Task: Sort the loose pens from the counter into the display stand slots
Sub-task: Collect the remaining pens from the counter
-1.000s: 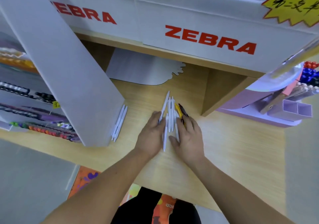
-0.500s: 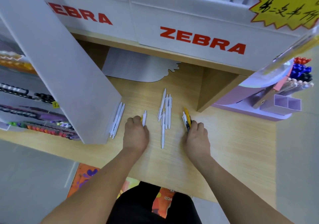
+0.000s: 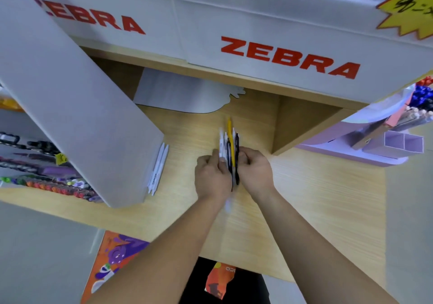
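On the pale wood-grain counter (image 3: 316, 198), a bundle of pens (image 3: 230, 144) lay pointing away from the person. White, black and one yellow barrel sat side by side, the yellow one reaching farthest. The left hand (image 3: 212, 177) and the right hand (image 3: 254, 170) pressed in on it from either side, fingers curled against the barrels, so the bundle was squeezed between them.

Off to the left, two white pens (image 3: 158, 167) lay side by side on the counter, just beside the foot of a slanted white panel (image 3: 70, 107). Beyond that panel, a rack of coloured pens (image 3: 46, 182) ran along the left edge.

Past the hands the counter ran under a wooden shelf, where a white cut-out card (image 3: 182, 95) lay flat. A wooden divider (image 3: 302, 125) closed that recess on the right. Above stood white display boxes (image 3: 281, 22) lettered ZEBRA in red, with a yellow starburst sign (image 3: 412, 6) at the top right.

To the right a lilac display stand (image 3: 339, 149) sat on the counter, well apart from the bundle, showing two square slots (image 3: 398, 143). Below the counter's near edge lay a grey floor (image 3: 35, 257) and an orange and purple poster (image 3: 112, 257).
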A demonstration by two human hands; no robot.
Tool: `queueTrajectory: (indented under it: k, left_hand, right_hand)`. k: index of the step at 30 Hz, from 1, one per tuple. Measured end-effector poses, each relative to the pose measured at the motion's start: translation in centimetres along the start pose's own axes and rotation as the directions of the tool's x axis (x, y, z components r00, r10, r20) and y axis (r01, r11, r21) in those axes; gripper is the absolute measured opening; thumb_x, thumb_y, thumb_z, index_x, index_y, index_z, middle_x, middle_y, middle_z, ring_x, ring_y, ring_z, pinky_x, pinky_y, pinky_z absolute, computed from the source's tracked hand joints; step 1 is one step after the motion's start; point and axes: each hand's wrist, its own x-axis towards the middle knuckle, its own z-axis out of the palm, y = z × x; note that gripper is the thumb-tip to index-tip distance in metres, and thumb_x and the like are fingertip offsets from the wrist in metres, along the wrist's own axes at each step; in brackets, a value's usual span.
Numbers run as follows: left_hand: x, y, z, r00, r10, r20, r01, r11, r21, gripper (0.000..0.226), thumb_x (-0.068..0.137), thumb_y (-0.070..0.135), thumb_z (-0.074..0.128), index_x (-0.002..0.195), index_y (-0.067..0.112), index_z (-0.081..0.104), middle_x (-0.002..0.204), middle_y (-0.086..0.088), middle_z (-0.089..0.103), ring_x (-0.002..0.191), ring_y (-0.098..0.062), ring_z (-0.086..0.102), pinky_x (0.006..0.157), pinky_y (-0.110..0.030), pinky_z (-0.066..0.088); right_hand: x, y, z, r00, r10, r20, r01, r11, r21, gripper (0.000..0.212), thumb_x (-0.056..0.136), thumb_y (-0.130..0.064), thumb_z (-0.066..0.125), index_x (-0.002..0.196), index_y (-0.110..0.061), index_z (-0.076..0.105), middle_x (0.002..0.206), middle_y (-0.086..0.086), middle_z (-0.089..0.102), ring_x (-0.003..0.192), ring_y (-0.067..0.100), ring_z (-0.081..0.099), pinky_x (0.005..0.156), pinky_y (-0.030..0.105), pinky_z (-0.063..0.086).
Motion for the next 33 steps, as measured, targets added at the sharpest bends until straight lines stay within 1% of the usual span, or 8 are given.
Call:
queueTrajectory:
  k: [7,10,16,23,25,27,30,33]
  left_hand:
    - [-0.2,3.1,0.5,0.98,-0.148,0.136,0.163,0.981,-0.107,0.045,0.113,0.04,0.028,0.152,0.026,0.046,0.135,-0.006,0.052,0.109,-0.024,0.058,0.089,-0.034,0.047]
    - [-0.5,3.2,0.2,0.971,-0.174,0.164,0.204,0.961,-0.188,0.046,0.111,0.047,0.031,0.143,0.019,0.05,0.127,-0.004,0.052,0.105,-0.023,0.058,0.089,-0.036,0.047]
    - [2.0,3.3,-1.0,0.948,-0.175,0.268,0.192,0.98,-0.041,0.06,0.102,0.06,0.052,0.131,0.007,0.049,0.121,-0.011,0.06,0.107,-0.031,0.064,0.084,-0.038,0.051]
    - [0.9,0.9,-2.0,0.907,-0.26,0.33,0.395,0.796,-0.459,0.033,0.095,0.041,0.074,0.115,0.017,0.061,0.101,-0.003,0.073,0.087,-0.017,0.072,0.079,-0.034,0.061]
    - [0.6,0.5,-2.0,0.925,-0.238,0.297,0.349,0.839,-0.417,0.03,0.097,0.036,0.073,0.115,0.016,0.06,0.097,-0.001,0.071,0.087,-0.019,0.071,0.076,-0.031,0.058]
    - [0.4,0.0,-2.2,0.967,-0.149,0.206,0.202,0.942,-0.268,0.031,0.098,0.032,0.07,0.116,0.012,0.055,0.092,-0.001,0.066,0.082,-0.023,0.068,0.063,-0.029,0.051]
    - [0.9,-0.5,-3.0,0.995,-0.081,0.058,0.082,0.997,-0.013,0.034,0.101,0.028,0.064,0.124,0.007,0.049,0.111,-0.011,0.067,0.095,-0.033,0.069,0.07,-0.037,0.053]
    - [0.4,0.5,-3.2,0.988,-0.04,0.148,0.029,0.997,0.076,0.036,0.1,0.029,0.063,0.127,0.009,0.049,0.117,-0.012,0.069,0.1,-0.036,0.07,0.074,-0.038,0.053]
  right_hand:
    - [-1.6,-1.1,-1.6,0.968,0.107,0.227,-0.185,0.915,0.358,0.028,0.106,-0.018,0.05,0.098,-0.017,0.077,0.077,0.015,0.072,0.064,0.028,0.062,0.058,0.042,0.055]
    - [-2.0,-1.1,-1.7,0.96,0.049,0.276,-0.152,0.917,0.368,0.023,0.104,-0.016,0.056,0.1,-0.007,0.077,0.094,0.027,0.073,0.077,0.037,0.068,0.075,0.046,0.061]
    - [-2.2,-1.3,-1.5,0.951,0.055,0.304,-0.157,0.934,0.32,0.023,0.097,0.003,0.053,0.091,0.004,0.074,0.084,0.031,0.071,0.081,0.047,0.071,0.078,0.056,0.062]
    - [-1.8,-1.3,-2.7,0.828,0.146,0.541,-0.374,0.863,0.34,0.043,0.09,0.008,0.047,0.111,-0.014,0.077,0.113,0.014,0.075,0.098,0.027,0.072,0.093,0.045,0.059]
    - [-2.0,-0.6,-2.3,0.888,0.15,0.434,-0.263,0.941,0.212,0.039,0.091,0.0,0.052,0.104,-0.024,0.08,0.109,0.004,0.075,0.105,0.021,0.069,0.095,0.038,0.055]
    - [-2.2,0.1,-1.7,0.991,0.066,0.116,-0.073,0.996,0.057,0.029,0.094,-0.009,0.056,0.101,-0.025,0.079,0.109,-0.004,0.069,0.107,0.017,0.065,0.094,0.027,0.051]
    - [-2.4,0.8,-1.2,0.969,-0.023,-0.246,-0.008,0.992,-0.122,0.031,0.097,-0.033,0.058,0.124,-0.025,0.069,0.121,0.0,0.061,0.112,0.02,0.058,0.097,0.035,0.049]
    - [-2.2,-0.9,-0.7,0.978,0.202,0.051,-0.208,0.939,0.276,0.038,0.095,-0.053,0.061,0.13,-0.037,0.06,0.116,-0.008,0.068,0.108,0.013,0.067,0.099,0.037,0.053]
